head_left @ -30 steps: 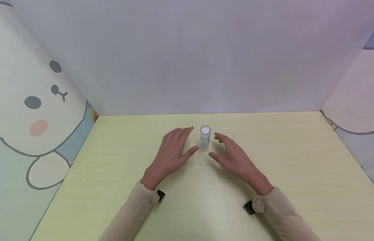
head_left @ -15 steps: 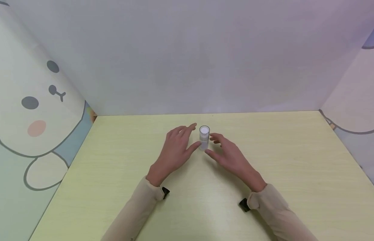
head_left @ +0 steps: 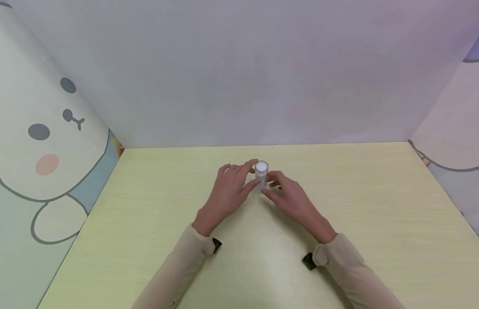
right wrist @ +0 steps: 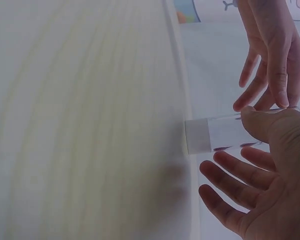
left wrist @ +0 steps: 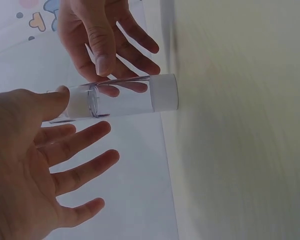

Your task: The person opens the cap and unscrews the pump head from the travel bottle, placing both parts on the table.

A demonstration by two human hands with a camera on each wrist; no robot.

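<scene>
A slim clear bottle point(head_left: 261, 175) with a white base and a transparent cap over a white top stands upright on the table. My left hand point(head_left: 230, 189) is at its left, thumb and index finger on either side of the cap, the other fingers spread. My right hand point(head_left: 295, 198) comes from the right, lower down, with the thumb in front of the body and the fingers loosely bent beside it. In the left wrist view, the bottle point(left wrist: 125, 97) shows right-hand fingers through its clear wall. In the right wrist view, my right thumb point(right wrist: 257, 122) overlaps the bottle.
A pale wood-look table point(head_left: 378, 214) carries the bottle near its far side. Behind it rises a plain greyish wall point(head_left: 262, 77). Cartoon-patterned panels point(head_left: 50, 128) border the sides. A black wrist device point(head_left: 309, 261) shows at the right cuff.
Both hands have moved inward and closer to the bottle, the left thumb and index finger now right at its cap. The bottle stays standing in place.
</scene>
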